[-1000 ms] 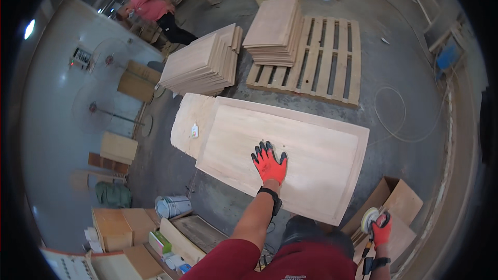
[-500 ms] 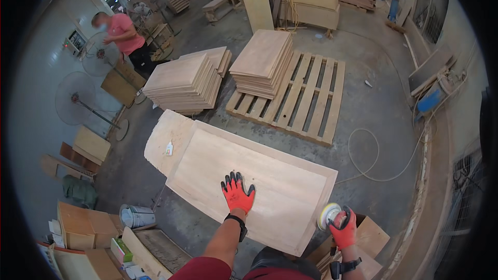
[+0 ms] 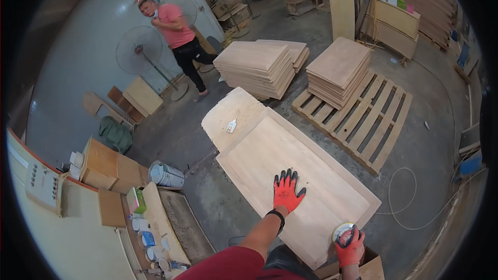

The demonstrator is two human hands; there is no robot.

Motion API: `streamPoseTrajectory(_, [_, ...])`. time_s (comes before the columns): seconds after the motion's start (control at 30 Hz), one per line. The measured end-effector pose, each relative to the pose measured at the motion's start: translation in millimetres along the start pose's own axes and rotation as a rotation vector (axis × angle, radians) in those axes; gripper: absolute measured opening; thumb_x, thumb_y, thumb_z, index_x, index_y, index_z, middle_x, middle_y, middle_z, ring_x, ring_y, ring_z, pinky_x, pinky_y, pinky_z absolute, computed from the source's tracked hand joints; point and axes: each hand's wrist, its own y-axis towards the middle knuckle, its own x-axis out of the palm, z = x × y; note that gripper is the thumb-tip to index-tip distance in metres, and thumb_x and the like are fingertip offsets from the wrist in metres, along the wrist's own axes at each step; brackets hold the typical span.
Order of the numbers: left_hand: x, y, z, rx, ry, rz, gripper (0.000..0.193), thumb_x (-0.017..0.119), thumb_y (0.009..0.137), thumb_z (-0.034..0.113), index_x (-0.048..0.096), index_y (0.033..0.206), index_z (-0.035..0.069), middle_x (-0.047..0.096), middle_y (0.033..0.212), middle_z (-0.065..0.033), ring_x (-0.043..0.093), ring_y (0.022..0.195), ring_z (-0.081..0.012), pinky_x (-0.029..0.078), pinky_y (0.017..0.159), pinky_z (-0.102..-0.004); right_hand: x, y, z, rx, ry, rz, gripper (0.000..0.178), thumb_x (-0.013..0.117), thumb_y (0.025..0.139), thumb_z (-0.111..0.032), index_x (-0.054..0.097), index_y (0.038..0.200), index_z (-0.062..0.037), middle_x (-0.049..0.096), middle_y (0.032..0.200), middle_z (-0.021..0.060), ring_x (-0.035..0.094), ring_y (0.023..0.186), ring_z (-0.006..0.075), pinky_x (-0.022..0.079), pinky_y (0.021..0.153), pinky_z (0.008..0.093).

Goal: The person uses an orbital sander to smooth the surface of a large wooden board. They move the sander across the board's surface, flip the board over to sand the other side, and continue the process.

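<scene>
A pale wooden panel (image 3: 311, 158) with a raised border lies in front of me. My left hand (image 3: 288, 193), in a red glove with black fingertips, rests flat on its middle with the fingers spread. My right hand (image 3: 351, 249), gloved alike, is closed round a round sander (image 3: 342, 231). The sander's disc is at the panel's right border; whether it is pressed flat there I cannot tell. At the far end, on a rough-edged board (image 3: 225, 111), lies a small white bottle (image 3: 231, 126).
Beyond the panel are stacked boards (image 3: 259, 65), another stack (image 3: 340, 65) and a pallet (image 3: 358, 124). A hose (image 3: 415, 186) loops over the floor at right. A person (image 3: 176, 28) in pink stands near a fan (image 3: 139, 49). At left are a bucket (image 3: 168, 175) and cartons (image 3: 101, 161).
The view has swung left, so the scene sits farther right. The person in pink has turned toward me. My left hand stays flat; the sander has shifted slightly along the right border.
</scene>
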Motion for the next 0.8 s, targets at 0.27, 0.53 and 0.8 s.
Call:
streamPoseTrajectory(0.27, [21.2, -24.2, 6.5, 0.001, -0.015, -0.024, 0.080, 0.049, 0.095, 0.059, 0.034, 0.156, 0.010, 0.027, 0.164, -0.0139, 0.023, 0.152, -0.0355, 0.010, 0.124, -0.0569, 16.3, 2.8, 15.7, -0.113, 0.027, 0.082, 0.088, 0.084, 0.063, -0.024, 0.047, 0.141, -0.0086, 0.054, 0.128, 0.0235, 0.064, 0.106, 0.0433, 0.057, 0.086, 0.0502])
streamPoseTrajectory(0.53, [-0.9, -9.3, -12.9, 0.025, 0.049, 0.040, 0.079, 0.050, 0.094, 0.057, 0.037, 0.155, 0.007, 0.031, 0.163, -0.0156, 0.024, 0.152, -0.0352, 0.010, 0.124, -0.0560, 8.4, -14.0, -13.4, -0.009, -0.035, 0.047, 0.092, 0.088, 0.066, -0.033, 0.045, 0.144, -0.0102, 0.047, 0.140, 0.0265, 0.060, 0.117, 0.0431, 0.054, 0.093, 0.0481])
streamPoseTrajectory(0.8, [53.7, -17.9, -15.9, 0.118, 0.060, 0.126, 0.076, 0.060, 0.094, 0.040, 0.036, 0.154, 0.001, 0.034, 0.160, -0.0212, 0.028, 0.149, -0.0375, 0.014, 0.124, -0.0521, 2.0, -13.5, -8.6, 0.096, 0.130, 0.005, 0.072, 0.079, 0.075, -0.025, 0.050, 0.140, -0.0150, 0.049, 0.138, 0.0215, 0.065, 0.107, 0.0432, 0.056, 0.088, 0.0488])
